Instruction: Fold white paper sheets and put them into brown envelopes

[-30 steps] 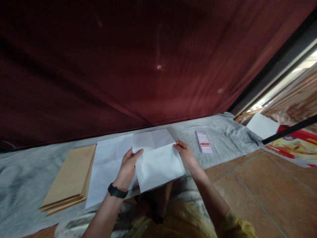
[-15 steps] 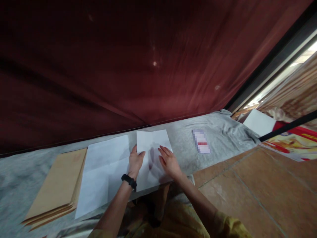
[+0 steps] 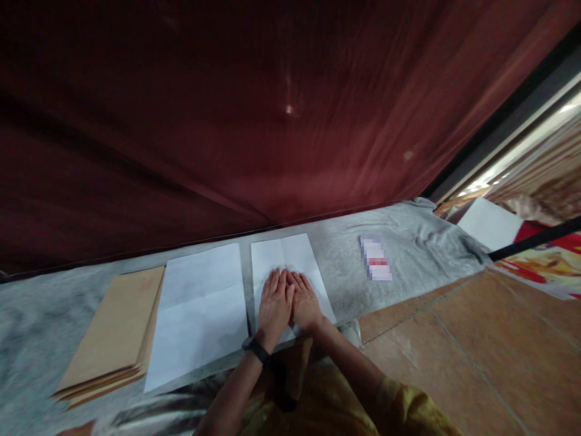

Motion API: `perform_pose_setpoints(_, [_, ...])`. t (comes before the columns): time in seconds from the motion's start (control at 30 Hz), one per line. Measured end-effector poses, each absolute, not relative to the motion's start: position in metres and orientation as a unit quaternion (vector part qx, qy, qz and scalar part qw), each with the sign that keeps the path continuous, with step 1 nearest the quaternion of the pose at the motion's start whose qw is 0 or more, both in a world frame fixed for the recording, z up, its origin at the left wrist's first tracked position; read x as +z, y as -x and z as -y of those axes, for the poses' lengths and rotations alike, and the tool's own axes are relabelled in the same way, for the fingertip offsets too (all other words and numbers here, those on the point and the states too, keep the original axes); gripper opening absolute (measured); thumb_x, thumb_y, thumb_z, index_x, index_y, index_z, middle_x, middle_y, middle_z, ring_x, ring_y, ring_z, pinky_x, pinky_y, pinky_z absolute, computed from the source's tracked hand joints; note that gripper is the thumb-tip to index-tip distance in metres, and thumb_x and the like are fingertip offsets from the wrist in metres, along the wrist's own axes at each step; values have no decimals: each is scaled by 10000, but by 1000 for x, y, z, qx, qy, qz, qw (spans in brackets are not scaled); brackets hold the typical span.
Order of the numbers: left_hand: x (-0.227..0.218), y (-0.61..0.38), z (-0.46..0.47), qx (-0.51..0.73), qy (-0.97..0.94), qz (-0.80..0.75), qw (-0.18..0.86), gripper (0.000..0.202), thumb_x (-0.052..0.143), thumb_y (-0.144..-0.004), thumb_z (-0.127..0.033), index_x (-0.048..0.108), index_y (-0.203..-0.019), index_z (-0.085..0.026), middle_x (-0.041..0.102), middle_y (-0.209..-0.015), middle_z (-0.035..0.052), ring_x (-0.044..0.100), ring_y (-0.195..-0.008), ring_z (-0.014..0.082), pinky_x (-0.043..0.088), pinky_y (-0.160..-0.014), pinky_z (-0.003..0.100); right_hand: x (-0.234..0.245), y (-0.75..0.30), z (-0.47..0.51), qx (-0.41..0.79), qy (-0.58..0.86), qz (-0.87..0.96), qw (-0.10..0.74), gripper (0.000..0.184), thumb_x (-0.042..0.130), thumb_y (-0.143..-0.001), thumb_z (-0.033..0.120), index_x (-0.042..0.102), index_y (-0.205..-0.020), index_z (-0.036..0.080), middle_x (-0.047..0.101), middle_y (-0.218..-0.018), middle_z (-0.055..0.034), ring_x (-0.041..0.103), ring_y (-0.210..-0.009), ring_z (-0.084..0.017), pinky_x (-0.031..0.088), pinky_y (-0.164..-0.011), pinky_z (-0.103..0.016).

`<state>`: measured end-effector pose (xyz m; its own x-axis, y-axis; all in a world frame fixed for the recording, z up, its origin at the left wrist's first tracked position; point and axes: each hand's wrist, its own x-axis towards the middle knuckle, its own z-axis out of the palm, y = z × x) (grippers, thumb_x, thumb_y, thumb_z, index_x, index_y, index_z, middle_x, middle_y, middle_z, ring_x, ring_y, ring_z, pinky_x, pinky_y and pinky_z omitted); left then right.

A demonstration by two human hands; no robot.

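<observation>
Around the working spot, a grey cloth (image 3: 345, 287) covers the table, and a dark red curtain (image 3: 249, 133) hangs along its far side. A pile of brown envelopes (image 3: 113, 330) lies at the left, its edges slightly fanned out, and a creased white sheet (image 3: 200, 303) is just beside it. Well to the right lies a small packet (image 3: 376, 257), blurred out so that its print cannot be read. Farther right, beyond the cloth, are a white panel (image 3: 490, 224) and a colourful printed sheet (image 3: 544, 266) above the tiled floor (image 3: 436, 363); a dark bar (image 3: 535, 240) crosses in front of them and hides part of the print.

The folded paper (image 3: 290, 245) lies flat on the cloth between the creased sheet and the packet. The left hand (image 3: 275, 306), with a dark wristband (image 3: 256, 349) below it, and the right hand (image 3: 306, 303) cover its middle and near part. Each grip is flattened out, palm down, fingers stretched and close together, pinching nothing; the two hands touch.

A second ago the hands held the paper by its sides and it overlapped the creased sheet. Now a narrow strip of cloth shows between the two, while the envelopes and packet remain in place.
</observation>
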<state>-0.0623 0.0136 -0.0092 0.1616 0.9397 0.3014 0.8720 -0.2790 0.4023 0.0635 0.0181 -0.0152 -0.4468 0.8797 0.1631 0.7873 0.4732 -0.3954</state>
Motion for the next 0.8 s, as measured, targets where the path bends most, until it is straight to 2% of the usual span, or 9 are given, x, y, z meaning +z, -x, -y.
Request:
perform_pose_setpoints(0.13, [-20, 59, -4, 190, -760, -620, 44, 598, 352, -1011, -402, 381, -1509, -72, 426, -1554, 199, 324, -1488, 304, 314, -1203, 522, -18, -75, -19, 95, 512, 840, 151, 550, 468, -997, 269, 395, -1535, 179, 360, -1606, -101, 344, -1474, -264, 227, -1227, -461])
perform_pose_setpoints(0.33, [-21, 70, 7, 162, -755, -635, 5, 705, 366, -993, -506, 366, -1512, -28, 355, -1584, 228, 285, -1504, 320, 303, -1205, 502, -21, -107, -17, 61, 556, 811, 172, 513, 419, -1031, 349, 423, -1519, 190, 397, -1584, -110, 362, -1464, -286, 258, -1198, -494])
perform_pose_setpoints(0.6, [-26, 78, 17, 215, -715, -665, 4, 763, 420, -973, -531, 358, -1489, 28, 356, -1555, 302, 322, -1477, 382, 310, -1182, 565, -25, -144, -14, 40, 604, 776, 178, 542, 408, -1036, 366, 387, -1539, 164, 424, -1564, -122, 390, -1452, -297, 269, -1198, -498])
perform_pose_setpoints(0.8, [-23, 85, 20, 303, -673, -668, 95, 629, 501, -948, -402, 432, -1457, -39, 360, -1571, 264, 305, -1487, 369, 306, -1193, 561, -30, -148, -14, 66, 611, 755, 229, 497, 393, -1031, 348, 487, -1464, 123, 470, -1528, -166, 412, -1428, -303, 319, -1172, -498])
